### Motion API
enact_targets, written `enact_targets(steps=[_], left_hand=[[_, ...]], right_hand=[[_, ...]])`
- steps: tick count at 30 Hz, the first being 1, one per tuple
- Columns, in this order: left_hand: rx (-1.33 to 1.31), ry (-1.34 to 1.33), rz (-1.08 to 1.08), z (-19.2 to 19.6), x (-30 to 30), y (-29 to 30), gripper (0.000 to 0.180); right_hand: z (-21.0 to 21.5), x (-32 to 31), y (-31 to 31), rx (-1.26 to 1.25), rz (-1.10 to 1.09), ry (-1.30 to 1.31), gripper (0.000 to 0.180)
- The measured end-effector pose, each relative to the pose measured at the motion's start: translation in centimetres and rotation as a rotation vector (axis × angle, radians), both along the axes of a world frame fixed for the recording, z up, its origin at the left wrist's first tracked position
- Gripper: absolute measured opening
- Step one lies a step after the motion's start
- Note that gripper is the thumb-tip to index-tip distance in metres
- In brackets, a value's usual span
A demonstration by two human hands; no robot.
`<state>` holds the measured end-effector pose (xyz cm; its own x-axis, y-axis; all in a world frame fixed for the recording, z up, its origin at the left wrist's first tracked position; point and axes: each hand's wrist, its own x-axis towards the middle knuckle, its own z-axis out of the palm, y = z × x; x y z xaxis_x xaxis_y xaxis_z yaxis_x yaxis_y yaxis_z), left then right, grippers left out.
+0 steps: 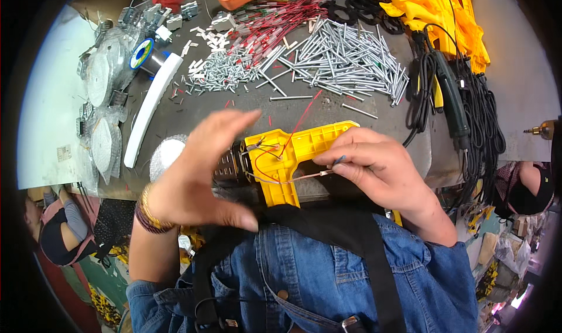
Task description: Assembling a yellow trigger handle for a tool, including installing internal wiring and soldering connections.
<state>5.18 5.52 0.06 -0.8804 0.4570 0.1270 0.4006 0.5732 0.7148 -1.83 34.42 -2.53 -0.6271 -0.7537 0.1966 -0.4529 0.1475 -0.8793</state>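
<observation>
A yellow plastic tool housing half [316,141] lies at the table's near edge, against my body. A dark motor [228,166] sits at its left end, partly hidden by my left hand. Thin red wires [297,125] and a pale wire [304,176] run out of the housing. My left hand [196,163] hovers beside the motor, thumb and fingers spread wide, holding nothing. With thumb and fingertips my right hand [374,164] pinches the end of the pale wire, where a small blue piece [339,159] shows between the fingers.
Beyond the housing lie piles of long screws [351,57], short screws [219,72] and red wires [272,31]. A solder spool [149,57], white curved strip [153,110] and bagged parts [105,81] are left. A corded dark green tool [451,98] and yellow housings [433,8] are right.
</observation>
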Motion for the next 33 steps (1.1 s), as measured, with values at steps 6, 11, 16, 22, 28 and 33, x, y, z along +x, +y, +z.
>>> enact_targets(steps=[6,11,16,22,28,33], left_hand=[[-0.084,-0.034,0.248,-2.8,-4.2,5.3,0.029],[0.118,0.097,0.314,-3.1,-3.3,6.4,0.012],[0.254,0.134,0.328,-3.3,-3.4,6.6,0.012],[0.323,0.049,0.354,-3.0,-3.0,6.8,0.014],[0.343,0.047,0.375,-3.5,-3.0,7.0,0.012],[0.188,0.241,0.325,-4.1,-3.1,6.9,0.008]], right_hand=[[-0.8,0.1,-1.4,0.009,-0.297,-0.232,0.016],[-1.1,0.1,-2.7,0.037,-0.399,-0.195,0.013],[-0.8,0.3,-3.2,0.040,-0.371,-0.141,0.014],[-1.3,0.2,-3.3,-0.028,-0.351,-0.290,0.012],[-0.3,0.0,-2.7,0.032,-0.310,-0.043,0.012],[0.1,-2.7,-2.5,0.020,-0.226,0.630,0.016]])
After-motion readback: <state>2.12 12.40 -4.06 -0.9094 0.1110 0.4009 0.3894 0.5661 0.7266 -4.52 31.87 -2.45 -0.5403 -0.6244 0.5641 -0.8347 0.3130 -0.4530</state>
